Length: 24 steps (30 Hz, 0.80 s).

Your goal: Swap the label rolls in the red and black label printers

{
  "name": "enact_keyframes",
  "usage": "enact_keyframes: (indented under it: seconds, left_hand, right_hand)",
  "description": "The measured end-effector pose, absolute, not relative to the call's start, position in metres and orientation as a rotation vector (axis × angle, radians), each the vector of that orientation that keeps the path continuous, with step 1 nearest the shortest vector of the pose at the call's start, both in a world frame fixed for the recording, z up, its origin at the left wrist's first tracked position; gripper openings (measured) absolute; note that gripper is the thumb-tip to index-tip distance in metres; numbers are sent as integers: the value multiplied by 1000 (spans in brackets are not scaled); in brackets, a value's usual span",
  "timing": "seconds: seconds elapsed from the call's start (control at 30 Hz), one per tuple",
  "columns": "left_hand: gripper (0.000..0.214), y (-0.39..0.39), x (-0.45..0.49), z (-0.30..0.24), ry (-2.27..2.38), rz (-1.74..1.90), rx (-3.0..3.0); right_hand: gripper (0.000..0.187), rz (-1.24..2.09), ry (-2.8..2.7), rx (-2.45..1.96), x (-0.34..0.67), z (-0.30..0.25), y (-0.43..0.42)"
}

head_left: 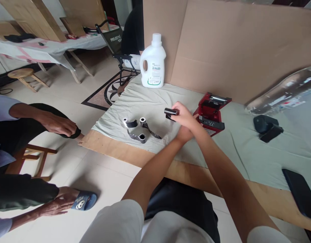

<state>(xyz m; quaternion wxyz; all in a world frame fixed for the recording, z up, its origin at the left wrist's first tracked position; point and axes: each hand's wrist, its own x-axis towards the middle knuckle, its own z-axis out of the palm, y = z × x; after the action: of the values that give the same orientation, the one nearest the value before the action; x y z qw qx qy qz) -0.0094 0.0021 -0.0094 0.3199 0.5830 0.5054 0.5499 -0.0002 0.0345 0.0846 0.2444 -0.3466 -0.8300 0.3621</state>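
My forearms cross over the cloth. My right hand, reaching to the left, grips a dark glossy paper roll with a short loose end below it. Beneath my right wrist, my left hand holds the near left side of a small red label printer; its fingers are partly hidden. The printer's lid stands raised and its inside shows. To the left lie three small partly unrolled rolls with dark strips: a white-cored roll, another roll, and a dark roll nearer me.
A white detergent bottle stands at the back before a cardboard wall. Rightward are a black device, a plastic-wrapped package and a dark phone. A seated person's hand rests left of the table.
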Motion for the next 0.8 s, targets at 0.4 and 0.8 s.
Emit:
enact_keyframes:
  seconds: [0.4, 0.8]
  left_hand:
    - [73, -6, -2, -7, 1468, 1663, 1965]
    - [47, -8, -7, -1, 1654, 1198, 2562]
  right_hand:
    - [23, 1095, -1765, -1180, 179, 112, 84]
    - [32, 647, -2239, -1407, 166, 80, 134]
